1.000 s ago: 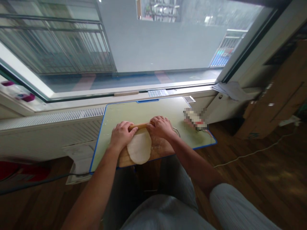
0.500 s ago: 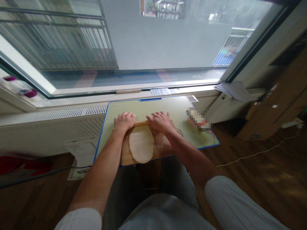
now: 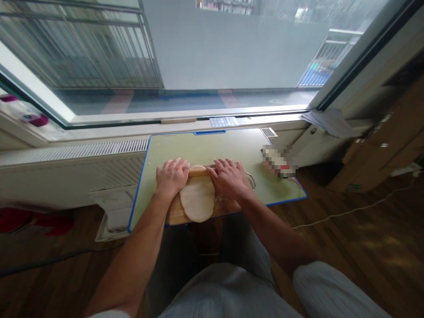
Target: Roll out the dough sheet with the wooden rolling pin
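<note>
A pale, flat oval of dough (image 3: 198,201) lies on a wooden board (image 3: 176,215). Across its far part runs a wooden rolling pin (image 3: 197,171), with a thin rim of dough showing beyond it. My left hand (image 3: 172,176) is closed over the pin's left end, and my right hand (image 3: 229,177) over its right end. The ends of the pin are hidden beneath my hands. Under the board is a pale green cutting mat (image 3: 185,148) with a blue edge. A curved metal handle (image 3: 251,180) sticks out at the board's right side.
A blurred-out object (image 3: 278,162) rests on the mat's right side. Behind the mat stand a radiator (image 3: 112,148) and a windowsill with papers (image 3: 326,123). To the right is a cardboard box (image 3: 374,163), with a cable (image 3: 334,216) on the wooden floor.
My hands and the rolling pin have come nearer to me over the dough, so a strip of dough now shows beyond the pin. The view has shifted slightly.
</note>
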Demonstrator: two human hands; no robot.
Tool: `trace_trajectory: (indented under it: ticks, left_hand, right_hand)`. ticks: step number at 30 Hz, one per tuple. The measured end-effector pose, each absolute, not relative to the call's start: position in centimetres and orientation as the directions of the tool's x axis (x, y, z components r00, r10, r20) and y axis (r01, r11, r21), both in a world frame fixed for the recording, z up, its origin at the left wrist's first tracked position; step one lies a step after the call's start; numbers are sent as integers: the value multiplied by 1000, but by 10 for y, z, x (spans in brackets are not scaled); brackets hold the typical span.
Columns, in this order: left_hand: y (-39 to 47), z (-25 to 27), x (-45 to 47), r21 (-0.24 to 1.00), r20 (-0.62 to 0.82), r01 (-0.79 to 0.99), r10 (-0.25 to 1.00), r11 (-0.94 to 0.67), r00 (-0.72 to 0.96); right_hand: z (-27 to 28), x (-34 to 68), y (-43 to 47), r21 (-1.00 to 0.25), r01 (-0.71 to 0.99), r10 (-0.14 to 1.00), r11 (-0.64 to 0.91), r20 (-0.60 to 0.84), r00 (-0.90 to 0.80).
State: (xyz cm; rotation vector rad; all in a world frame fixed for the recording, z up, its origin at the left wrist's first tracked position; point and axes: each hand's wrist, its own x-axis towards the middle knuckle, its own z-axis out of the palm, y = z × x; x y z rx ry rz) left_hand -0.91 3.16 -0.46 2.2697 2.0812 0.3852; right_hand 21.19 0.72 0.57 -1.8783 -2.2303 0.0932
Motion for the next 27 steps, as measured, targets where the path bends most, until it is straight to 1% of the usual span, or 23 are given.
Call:
trace_trajectory:
  ticks: [5,10,18,27]
  left_hand:
    - [15,-5,-9,201,183,973,980,-114,78]
    - [-6,-8,-12,224,222,960,968,-166,116]
    - [-32,-21,-19,274,292,937,947,-215,132]
    - [-63,-26,-17,291,311,933,943,-212,117]
  right_hand:
    - [-2,214,-9,-232,961,984,151,130,-124]
    - [-9,217,-28,-271,948,978,166,167,-123]
    - [-24,219,-51,-254,949,967,186,219,-131]
    - [-27,223,-78,-254,944,960,209,237,-148]
